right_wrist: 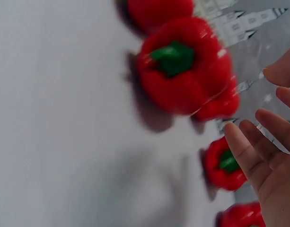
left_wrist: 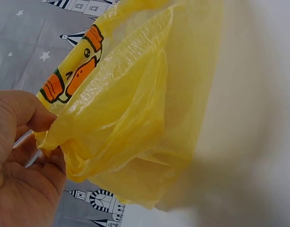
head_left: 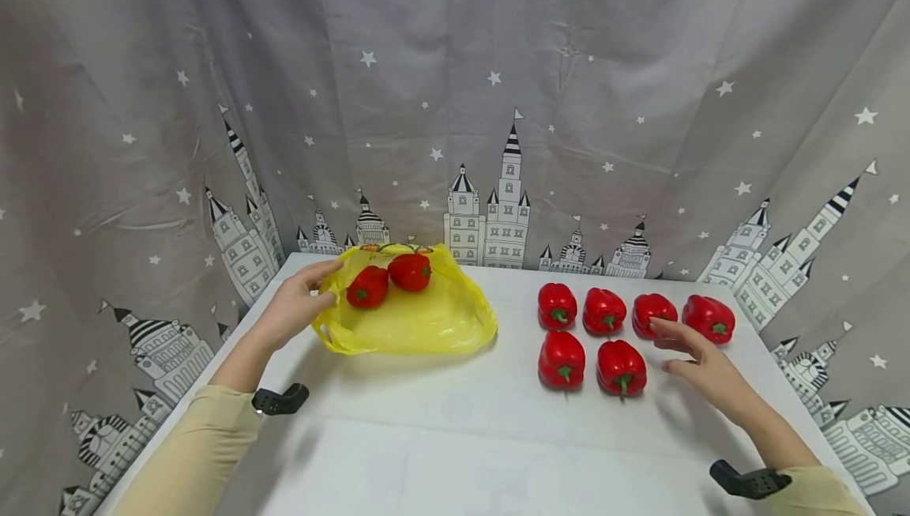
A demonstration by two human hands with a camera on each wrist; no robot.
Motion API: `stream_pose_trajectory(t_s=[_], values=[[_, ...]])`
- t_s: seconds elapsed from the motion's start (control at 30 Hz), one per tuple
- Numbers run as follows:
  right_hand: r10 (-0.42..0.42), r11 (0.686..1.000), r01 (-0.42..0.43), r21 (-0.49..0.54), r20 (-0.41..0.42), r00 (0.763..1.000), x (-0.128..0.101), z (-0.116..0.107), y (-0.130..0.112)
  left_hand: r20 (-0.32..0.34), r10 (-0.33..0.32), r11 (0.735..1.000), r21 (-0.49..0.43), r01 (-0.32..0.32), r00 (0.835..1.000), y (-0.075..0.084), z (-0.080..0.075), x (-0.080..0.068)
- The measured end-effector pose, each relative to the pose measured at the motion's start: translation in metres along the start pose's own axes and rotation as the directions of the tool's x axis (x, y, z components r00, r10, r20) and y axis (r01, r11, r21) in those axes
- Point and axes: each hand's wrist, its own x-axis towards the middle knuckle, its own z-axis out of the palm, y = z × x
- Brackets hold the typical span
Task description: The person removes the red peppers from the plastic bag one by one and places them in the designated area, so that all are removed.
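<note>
Yellow bag (head_left: 426,332) — crosswise, mouth nearward

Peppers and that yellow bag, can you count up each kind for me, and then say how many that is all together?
Yellow plastic bag: 1
Red bell peppers: 8 (6 on the white table, 2 in the bag)
Total: 9
</note>
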Motion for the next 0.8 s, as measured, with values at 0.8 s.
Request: stream_pose_trajectory(t_s=[0.8], values=[[-0.133,0.989,0.119,0.090,0.164,0.977,0.067,0.067,-0.103,-0.004,-0.005,1.000,-0.012,0.005,1.000,0.000,0.000,-0.001]])
